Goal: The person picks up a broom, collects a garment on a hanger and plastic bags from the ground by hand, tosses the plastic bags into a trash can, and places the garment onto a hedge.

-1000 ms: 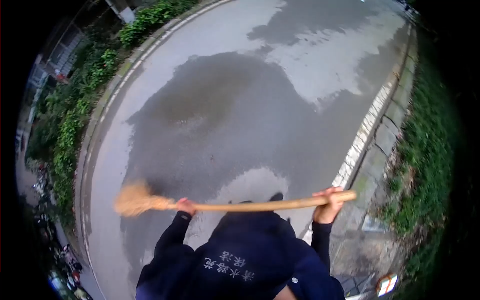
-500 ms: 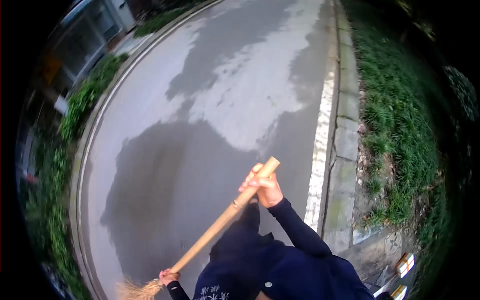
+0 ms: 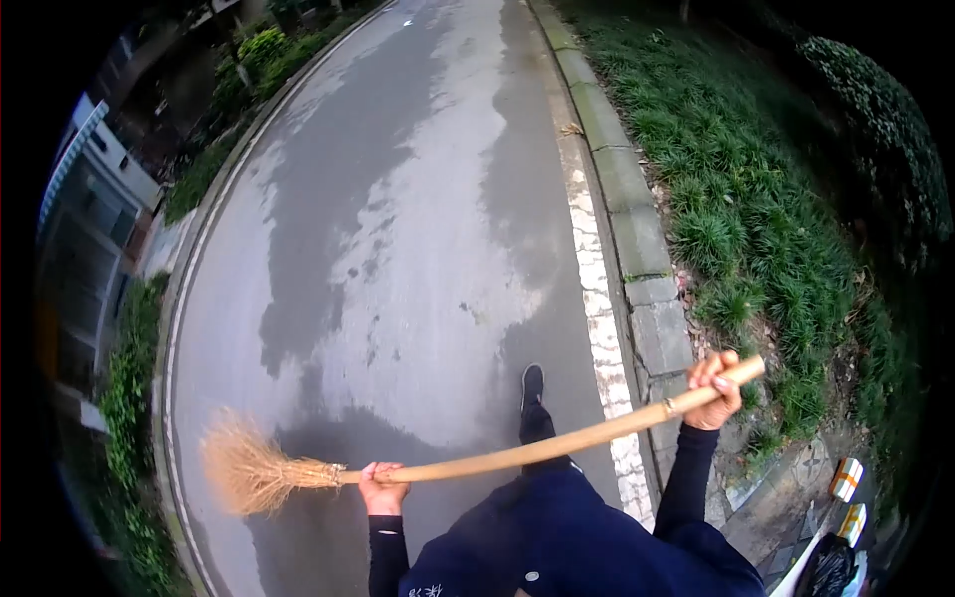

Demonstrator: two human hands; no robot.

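Crosswise at the near side of the scene lies one broom [image 3: 537, 456], held by two hands. Its one head of straw bristles [image 3: 242, 466] is at the left and its handle rises slightly toward the right. The left hand [image 3: 383, 489] has its fingers clenched around the handle, just beside the place where the bristles are bound. The right hand [image 3: 714, 392] has its fingers wrapped around the handle near its other end, and a short piece of wood sticks out past them. The two hands are well apart, with most of the bare handle between them.

Beyond the handle, one dark shoe [image 3: 533, 382] shows on the road [image 3: 418, 269], at the near part and right of the middle. The road carries several darker patches; I cannot tell their exact number, as they run into each other. One broad white strip [image 3: 600, 328] runs along its right side, beside one row of curb stones [image 3: 637, 239], and one thinner white line [image 3: 186, 289] follows its left edge. One small light spot [image 3: 408, 22] shows at the far end.

Grass [image 3: 731, 189] grows right of the stones. At the near right are two boxes [image 3: 847, 480], white and orange, and one black bag [image 3: 826, 565] just beside them. Green bushes [image 3: 129, 383] border the road on the left, with one building [image 3: 97, 224] behind them, partly lost in the dark rim.
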